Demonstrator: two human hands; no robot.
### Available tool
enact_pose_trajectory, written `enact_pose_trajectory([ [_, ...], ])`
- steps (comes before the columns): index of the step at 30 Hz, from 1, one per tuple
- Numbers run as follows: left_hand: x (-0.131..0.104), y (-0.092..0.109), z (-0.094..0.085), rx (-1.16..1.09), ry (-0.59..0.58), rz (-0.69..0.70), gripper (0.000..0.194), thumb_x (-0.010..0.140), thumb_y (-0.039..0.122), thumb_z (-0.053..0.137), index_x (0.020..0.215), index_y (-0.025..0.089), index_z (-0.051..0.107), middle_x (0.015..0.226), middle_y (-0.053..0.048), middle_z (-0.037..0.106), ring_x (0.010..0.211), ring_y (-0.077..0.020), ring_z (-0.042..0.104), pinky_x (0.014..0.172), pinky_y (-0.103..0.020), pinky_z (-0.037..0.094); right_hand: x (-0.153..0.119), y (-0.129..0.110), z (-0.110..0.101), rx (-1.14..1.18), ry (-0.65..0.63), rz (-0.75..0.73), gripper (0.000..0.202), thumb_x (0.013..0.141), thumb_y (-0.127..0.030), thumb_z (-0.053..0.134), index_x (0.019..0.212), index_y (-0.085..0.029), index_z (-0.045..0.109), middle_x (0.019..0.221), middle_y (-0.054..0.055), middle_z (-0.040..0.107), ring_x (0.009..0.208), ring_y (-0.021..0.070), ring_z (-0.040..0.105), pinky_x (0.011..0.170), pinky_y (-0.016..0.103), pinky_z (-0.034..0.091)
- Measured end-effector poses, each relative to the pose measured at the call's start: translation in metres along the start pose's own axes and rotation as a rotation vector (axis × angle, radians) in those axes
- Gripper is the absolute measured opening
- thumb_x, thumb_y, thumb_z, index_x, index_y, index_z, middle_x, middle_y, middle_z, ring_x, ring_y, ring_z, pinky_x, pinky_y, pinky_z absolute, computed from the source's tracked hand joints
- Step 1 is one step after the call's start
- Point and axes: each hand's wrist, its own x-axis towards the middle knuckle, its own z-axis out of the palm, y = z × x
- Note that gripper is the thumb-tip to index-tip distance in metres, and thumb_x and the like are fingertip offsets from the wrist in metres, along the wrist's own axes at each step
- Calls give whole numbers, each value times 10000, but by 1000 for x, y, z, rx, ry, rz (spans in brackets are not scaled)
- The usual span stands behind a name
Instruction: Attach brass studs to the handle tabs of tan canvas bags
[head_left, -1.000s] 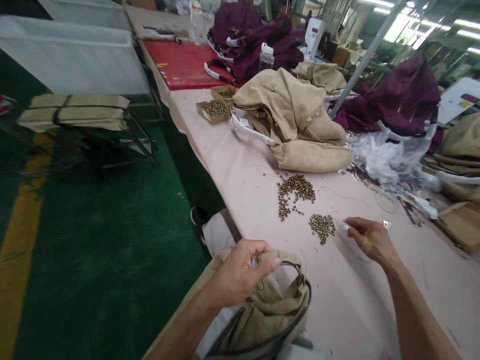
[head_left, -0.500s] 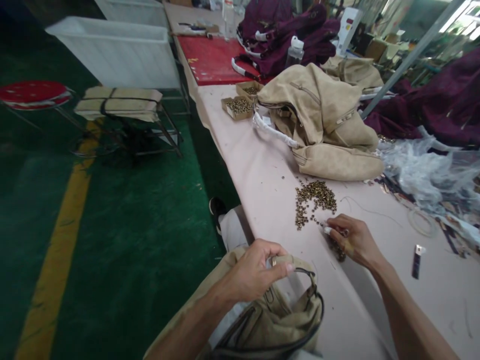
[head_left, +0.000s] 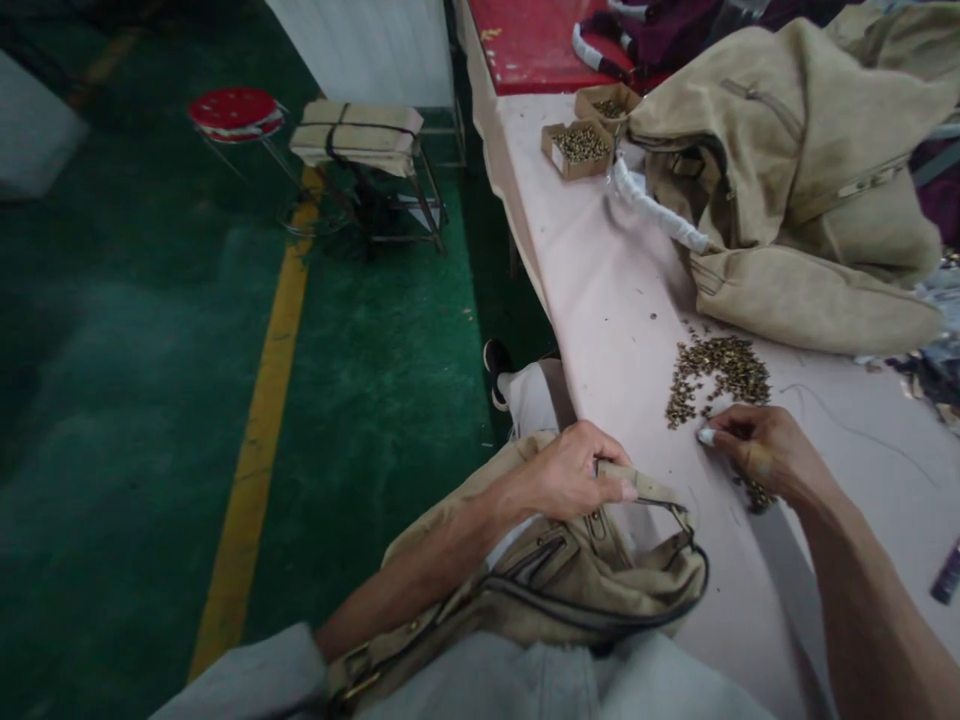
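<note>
My left hand (head_left: 585,470) is closed on a tan strap (head_left: 649,488) of a khaki bag (head_left: 600,580) that lies across my lap. The bag's dark-edged zip opening faces up. Over the table, my right hand (head_left: 765,450) is in a pinch, with white wrapping on one fingertip. Its fingertips touch down at the near edge of a loose pile of small brass-coloured rivets (head_left: 739,365). Whatever is between those fingertips is too small to make out. A smaller cluster of rivets (head_left: 757,495) lies partly hidden beneath the same hand.
Another khaki bag (head_left: 810,180) with a white-wrapped handle lies on the pale table (head_left: 600,290). Two small cardboard boxes (head_left: 576,150) of rivets stand beside it. To the left are a red stool (head_left: 238,112) and a padded stool (head_left: 358,132) on green floor.
The camera has turned left and downward, so the table things appear farther right. My left hand still grips the strap; my right hand stays low by the rivet pile, fingers pinched.
</note>
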Motion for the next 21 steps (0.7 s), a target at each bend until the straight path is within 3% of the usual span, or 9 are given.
enact_pose_trajectory([
  [3,-5,3,-2,16,-13,17,283,780,346,739,865,79,780,659,6,580,622,-108,459,527,-223,276,3,-1,3,101,37,59,257,773,-414,718,770,-158,726,613,19,624,515,142,510,463,266,367],
  [6,-9,10,-6,42,10,-4,277,765,346,747,844,83,776,635,15,579,616,-107,472,537,-213,297,4,-3,5,110,75,22,262,779,-406,701,762,-147,735,617,31,641,520,152,534,469,270,388],
  [12,-9,10,-13,-44,-36,14,288,725,356,781,837,91,781,623,18,602,590,-104,474,520,-209,293,-3,-5,6,-23,194,-64,284,835,-415,656,887,-163,777,812,72,725,680,211,640,606,320,478],
  [15,-8,5,-12,-99,-51,9,280,730,339,790,857,89,799,652,-8,657,597,-106,489,521,-211,298,-10,-8,4,-70,181,-148,267,863,-410,650,892,-180,782,817,71,696,724,218,641,664,335,487],
  [18,-7,2,-7,-142,-65,-9,351,772,420,782,855,82,821,683,-62,711,593,-117,511,514,-229,298,-14,-8,1,-206,140,-266,263,921,-375,591,950,-186,772,849,76,683,722,211,640,682,339,487],
  [21,-7,1,0,-249,-81,-33,418,728,484,822,834,80,819,675,-72,715,563,-110,498,502,-234,293,-14,-3,2,-494,131,-358,254,944,-309,529,1015,-171,730,910,97,677,721,219,631,664,346,460],
])
